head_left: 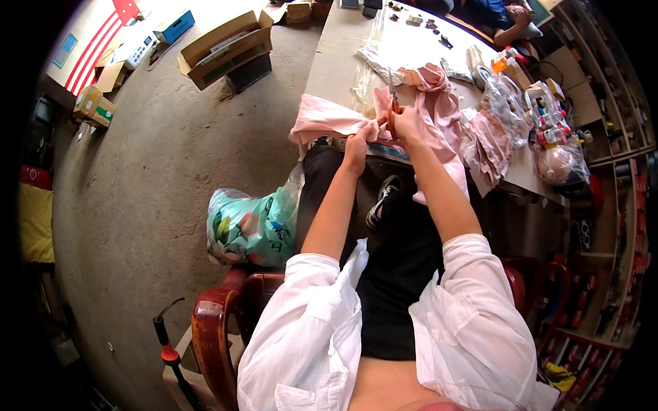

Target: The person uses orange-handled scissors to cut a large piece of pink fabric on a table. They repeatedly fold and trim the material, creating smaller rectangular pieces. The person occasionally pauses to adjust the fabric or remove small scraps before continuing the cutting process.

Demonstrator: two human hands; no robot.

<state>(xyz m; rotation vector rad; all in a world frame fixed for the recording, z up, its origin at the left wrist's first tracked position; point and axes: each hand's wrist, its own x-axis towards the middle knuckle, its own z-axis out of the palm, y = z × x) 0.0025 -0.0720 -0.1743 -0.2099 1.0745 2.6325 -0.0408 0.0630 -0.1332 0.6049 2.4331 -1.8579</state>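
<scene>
My left hand [359,145] is closed on a piece of pink cloth [325,118], which spreads out to the left past the table's near edge. Close by on the right, my right hand [407,126] grips orange-handled scissors [393,115], their blades pointing away from me, beside the cloth. More of the pink fabric [442,113] lies bunched beyond and to the right of the scissors, and part hangs down over the table edge next to my right forearm. Whether the blades touch the cloth is hard to make out.
Folded pink pieces [486,147] and a bag of bottles [552,123] lie on the table [329,68] to the right. Below left, a green patterned plastic bag [250,222] stands on the floor. An open cardboard box [229,51] is farther off; another person [493,17] sits beyond the table.
</scene>
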